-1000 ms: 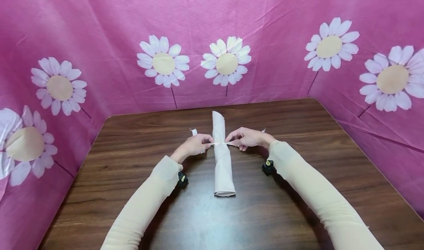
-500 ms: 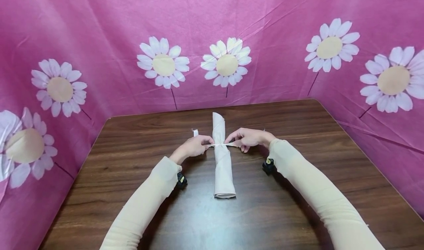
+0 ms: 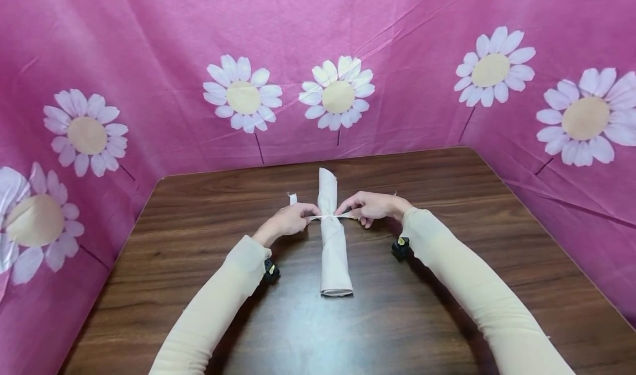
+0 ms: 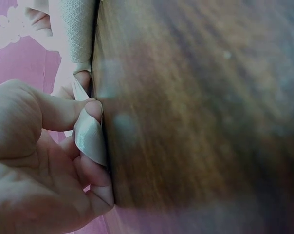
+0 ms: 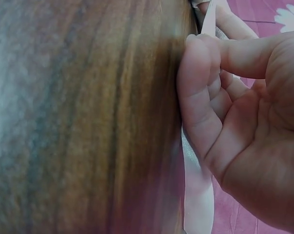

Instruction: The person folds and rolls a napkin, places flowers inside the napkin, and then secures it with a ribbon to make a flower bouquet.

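A cream cloth [image 3: 335, 259], rolled into a long bundle, lies pointing away from me on the table. A thin white ribbon [image 3: 329, 216] crosses its middle and draws it in at a narrow waist. My left hand [image 3: 287, 219], at the bundle's left side, pinches one length of ribbon [image 4: 91, 139] between thumb and fingers. On the right side, my right hand [image 3: 375, 206] pinches the other length between thumb and bent forefinger. In the right wrist view, a tail of ribbon [image 5: 198, 204] hangs below that hand. Both lengths run taut and low, close to the tabletop.
The dark wood-grain table [image 3: 208, 193] has rounded far corners. Pink fabric [image 3: 293, 21] printed with white daisies hangs round its back and sides. A white ribbon end [image 3: 293, 199] sticks up behind my left hand. Small black devices sit under both wrists.
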Demonstrator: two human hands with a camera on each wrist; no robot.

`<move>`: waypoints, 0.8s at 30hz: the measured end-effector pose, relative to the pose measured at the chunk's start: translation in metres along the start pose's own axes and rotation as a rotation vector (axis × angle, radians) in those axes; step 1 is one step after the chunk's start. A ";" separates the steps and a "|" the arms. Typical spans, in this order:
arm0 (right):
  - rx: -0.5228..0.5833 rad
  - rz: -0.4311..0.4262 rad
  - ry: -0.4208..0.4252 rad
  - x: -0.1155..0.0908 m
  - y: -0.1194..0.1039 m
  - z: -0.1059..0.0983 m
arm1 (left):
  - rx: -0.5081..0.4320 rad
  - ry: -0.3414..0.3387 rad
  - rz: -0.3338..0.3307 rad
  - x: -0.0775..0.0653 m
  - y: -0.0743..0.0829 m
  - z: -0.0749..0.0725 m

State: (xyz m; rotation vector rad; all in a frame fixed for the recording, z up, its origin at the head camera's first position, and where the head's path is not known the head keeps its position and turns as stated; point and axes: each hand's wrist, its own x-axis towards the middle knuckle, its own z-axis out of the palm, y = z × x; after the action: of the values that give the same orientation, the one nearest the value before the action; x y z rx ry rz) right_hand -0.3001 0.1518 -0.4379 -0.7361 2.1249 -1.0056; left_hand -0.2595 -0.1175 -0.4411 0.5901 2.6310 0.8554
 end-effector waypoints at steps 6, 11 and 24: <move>-0.003 -0.020 -0.006 0.001 0.003 0.001 | -0.020 -0.020 0.022 -0.002 -0.002 -0.002; 0.008 -0.021 0.031 0.003 0.005 0.002 | -0.135 -0.078 0.062 -0.004 -0.006 -0.007; -0.083 -0.065 0.115 -0.016 -0.004 -0.018 | -0.149 -0.042 0.067 -0.022 -0.004 -0.043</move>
State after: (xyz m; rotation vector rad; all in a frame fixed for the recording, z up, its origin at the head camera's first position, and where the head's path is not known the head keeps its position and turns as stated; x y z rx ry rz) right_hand -0.3028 0.1687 -0.4212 -0.8098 2.2665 -1.0207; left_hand -0.2592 -0.1515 -0.4067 0.6525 2.4952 1.0369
